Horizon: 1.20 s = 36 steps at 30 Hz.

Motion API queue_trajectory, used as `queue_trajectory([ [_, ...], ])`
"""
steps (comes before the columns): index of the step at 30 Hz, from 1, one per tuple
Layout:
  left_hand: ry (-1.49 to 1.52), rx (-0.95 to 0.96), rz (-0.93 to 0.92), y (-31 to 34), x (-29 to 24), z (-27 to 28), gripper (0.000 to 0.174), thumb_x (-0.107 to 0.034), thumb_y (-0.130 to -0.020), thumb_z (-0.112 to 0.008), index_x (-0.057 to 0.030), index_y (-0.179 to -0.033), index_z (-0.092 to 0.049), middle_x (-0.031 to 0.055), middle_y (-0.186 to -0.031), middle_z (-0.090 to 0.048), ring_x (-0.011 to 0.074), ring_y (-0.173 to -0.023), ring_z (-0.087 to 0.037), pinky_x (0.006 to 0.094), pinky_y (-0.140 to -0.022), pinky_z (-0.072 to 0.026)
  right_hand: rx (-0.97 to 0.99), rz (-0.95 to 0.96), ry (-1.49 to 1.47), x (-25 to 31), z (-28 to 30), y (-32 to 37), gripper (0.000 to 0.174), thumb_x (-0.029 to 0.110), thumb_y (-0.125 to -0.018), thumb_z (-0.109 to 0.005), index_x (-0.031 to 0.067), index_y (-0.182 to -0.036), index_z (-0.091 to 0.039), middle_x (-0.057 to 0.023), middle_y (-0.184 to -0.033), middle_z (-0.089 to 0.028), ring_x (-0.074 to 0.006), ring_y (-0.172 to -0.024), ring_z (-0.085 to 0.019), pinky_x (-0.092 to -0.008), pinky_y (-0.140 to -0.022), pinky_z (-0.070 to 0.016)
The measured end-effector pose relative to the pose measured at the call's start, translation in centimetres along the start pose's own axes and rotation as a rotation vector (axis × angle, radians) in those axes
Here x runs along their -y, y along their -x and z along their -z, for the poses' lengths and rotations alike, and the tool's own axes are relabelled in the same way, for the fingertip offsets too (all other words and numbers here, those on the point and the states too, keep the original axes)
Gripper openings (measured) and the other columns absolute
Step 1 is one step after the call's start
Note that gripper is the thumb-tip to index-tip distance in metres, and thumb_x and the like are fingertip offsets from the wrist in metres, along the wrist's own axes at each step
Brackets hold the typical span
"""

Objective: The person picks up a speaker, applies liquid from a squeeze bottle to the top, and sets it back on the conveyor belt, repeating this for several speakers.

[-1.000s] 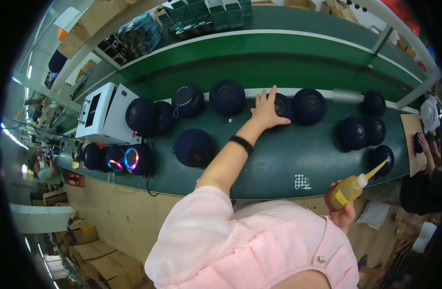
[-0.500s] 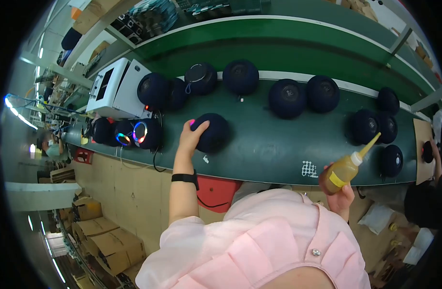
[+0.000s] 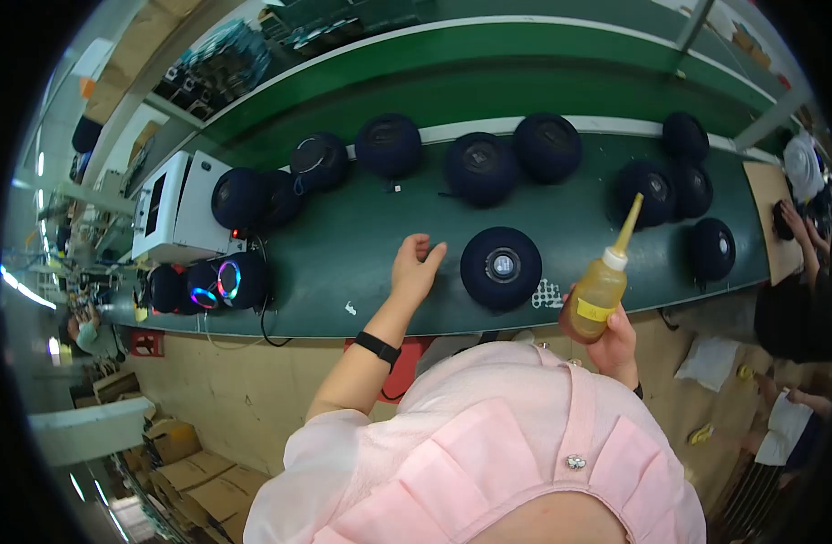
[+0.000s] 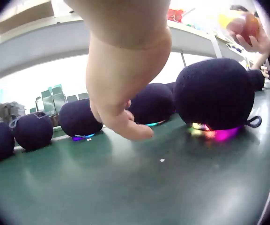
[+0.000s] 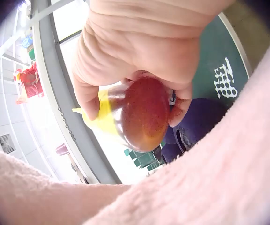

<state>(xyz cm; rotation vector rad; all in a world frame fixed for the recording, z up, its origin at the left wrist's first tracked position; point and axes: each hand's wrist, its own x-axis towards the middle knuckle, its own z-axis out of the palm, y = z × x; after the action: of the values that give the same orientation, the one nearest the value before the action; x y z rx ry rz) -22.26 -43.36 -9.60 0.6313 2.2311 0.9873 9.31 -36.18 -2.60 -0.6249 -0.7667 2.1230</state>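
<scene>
A round dark-blue fabric speaker (image 3: 501,268) stands near the bench's front edge, its round badge facing up. My left hand (image 3: 416,269) is just left of it, fingers loosely bent and holding nothing. In the left wrist view this hand (image 4: 121,103) hangs over the green bench, apart from the speaker (image 4: 214,91), which glows pink and yellow underneath and has a cord loop at its side. My right hand (image 3: 615,340) grips a squeeze bottle (image 3: 597,295) of amber liquid, its long yellow nozzle pointing up. Fingers and thumb wrap the bottle (image 5: 142,115) in the right wrist view.
Several more speakers (image 3: 481,170) line the back of the bench (image 3: 343,263), with others at the right. A white machine (image 3: 185,208) and speakers with lit rings (image 3: 228,279) stand at the left. A white perforated patch (image 3: 546,293) lies beside the bottle. Another person's hands (image 3: 799,227) are at far right.
My left hand went from a back-row speaker to the front-left one. That speaker has since moved right, turned badge up, and the hand has let go. The right hand still holds the bottle.
</scene>
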Motion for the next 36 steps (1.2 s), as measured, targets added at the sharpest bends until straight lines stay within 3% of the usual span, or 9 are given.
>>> queue_trajectory([
  [2, 0.073, 0.01, -0.402, 2.0, -3.1, 0.2, 0.039, -0.027, -0.075, -0.071, -0.0041, -0.104, -0.058, 0.0095, -0.098, -0.06, 0.0204, -0.089, -0.057, 0.0336, -0.069, -0.0495, 0.034, -0.082, 0.003, 0.5, 0.1, 0.4, 0.072, 0.034, -0.071, -0.063, -0.0007, -0.128, -0.036, -0.0189, -0.117, -0.05, -0.0312, -0.106, -0.053, -0.0396, -0.093, -0.0429],
  [3, 0.075, 0.027, -0.403, 2.5, -4.7, 0.1, 0.039, -0.027, -0.075, -0.071, -0.0041, -0.104, -0.058, 0.0095, -0.098, -0.06, 0.0204, -0.089, -0.057, 0.0336, -0.069, -0.0495, 0.019, -0.077, 0.005, 0.8, 0.0, 0.6, 0.072, 0.034, -0.071, -0.063, -0.0007, -0.128, -0.036, -0.0189, -0.117, -0.05, -0.0312, -0.106, -0.053, -0.0396, -0.093, -0.0429],
  [6, -0.157, 0.124, -0.95, 2.2, -8.8, -1.4, 0.027, -0.014, -0.066, -0.072, -0.0061, -0.09, -0.063, 0.0079, -0.088, -0.063, 0.0246, -0.083, -0.058, 0.0342, -0.071, -0.0485, 0.063, -0.116, -0.027, 1.5, 0.0, 1.2, 0.074, 0.035, -0.07, -0.066, -0.0004, -0.128, -0.036, -0.0204, -0.115, -0.052, -0.0299, -0.103, -0.056, -0.0378, -0.088, -0.0467],
  [14, -0.664, 0.443, -1.421, -1.3, -11.0, -4.5, 0.015, -0.005, -0.069, -0.058, -0.0059, -0.084, -0.055, 0.0096, -0.066, -0.058, 0.0281, -0.065, -0.059, 0.0393, -0.058, -0.0479, 0.128, -0.147, 0.007, 2.4, 0.3, 2.3, 0.076, 0.04, -0.068, -0.069, -0.0016, -0.124, -0.04, -0.0171, -0.107, -0.057, -0.0274, -0.096, -0.06, -0.0365, -0.081, -0.0507],
  [15, -0.662, 0.446, -1.432, -1.4, -11.4, -4.3, 0.015, -0.005, -0.069, -0.058, -0.0059, -0.084, -0.055, 0.0096, -0.066, -0.058, 0.0281, -0.065, -0.059, 0.0393, -0.058, -0.0479, 0.123, -0.136, 0.008, 2.4, 0.4, 2.5, 0.076, 0.04, -0.068, -0.069, -0.0016, -0.124, -0.04, -0.0171, -0.107, -0.057, -0.0274, -0.096, -0.06, -0.0365, -0.081, -0.0507],
  [18, -0.23, 0.57, -0.872, -1.8, -12.0, -3.8, 0.025, 0.0, -0.067, -0.059, -0.0036, -0.088, -0.046, 0.0095, -0.068, -0.062, 0.0232, -0.059, -0.061, 0.0317, -0.058, -0.0483, 0.132, -0.131, 0.046, 2.3, 0.4, 2.9, 0.074, 0.041, -0.069, -0.067, -0.0025, -0.123, -0.041, -0.0151, -0.107, -0.057, -0.0254, -0.094, -0.061, -0.0357, -0.08, -0.0511],
  [19, -0.237, 0.585, -0.879, -2.0, -11.8, -4.0, 0.025, 0.0, -0.067, -0.059, -0.0036, -0.088, -0.046, 0.0095, -0.068, -0.062, 0.0232, -0.059, -0.061, 0.0317, -0.058, -0.0483, 0.105, -0.167, 0.054, 2.5, 0.2, 3.1, 0.071, 0.04, -0.072, -0.066, -0.0028, -0.123, -0.042, -0.0146, -0.108, -0.058, -0.0241, -0.095, -0.061, -0.0344, -0.081, -0.0506],
  [21, 0.023, 0.593, -0.674, -2.4, -11.1, -4.8, 0.03, 0.003, -0.069, -0.059, -0.0044, -0.092, -0.04, 0.0069, -0.067, -0.061, 0.0098, -0.06, -0.057, 0.0233, -0.057, -0.0454, 0.063, -0.191, 0.06, 2.5, 0.3, 3.5, 0.067, 0.039, -0.075, -0.064, -0.003, -0.123, -0.043, -0.014, -0.108, -0.058, -0.0228, -0.095, -0.06, -0.0331, -0.082, -0.05],
  [36, 0.116, 0.401, -0.61, -0.8, -10.5, -8.2, 0.031, 0.002, -0.068, -0.059, -0.0046, -0.089, -0.037, 0.006, -0.065, -0.061, 0.0074, -0.057, -0.055, 0.0208, -0.056, -0.0455, -0.141, -0.485, 0.166, 1.7, 0.3, 2.3, 0.046, 0.032, -0.086, -0.055, -0.0048, -0.114, -0.052, -0.0156, -0.102, -0.062, -0.0232, -0.087, -0.063, -0.0335, -0.077, -0.051],
])
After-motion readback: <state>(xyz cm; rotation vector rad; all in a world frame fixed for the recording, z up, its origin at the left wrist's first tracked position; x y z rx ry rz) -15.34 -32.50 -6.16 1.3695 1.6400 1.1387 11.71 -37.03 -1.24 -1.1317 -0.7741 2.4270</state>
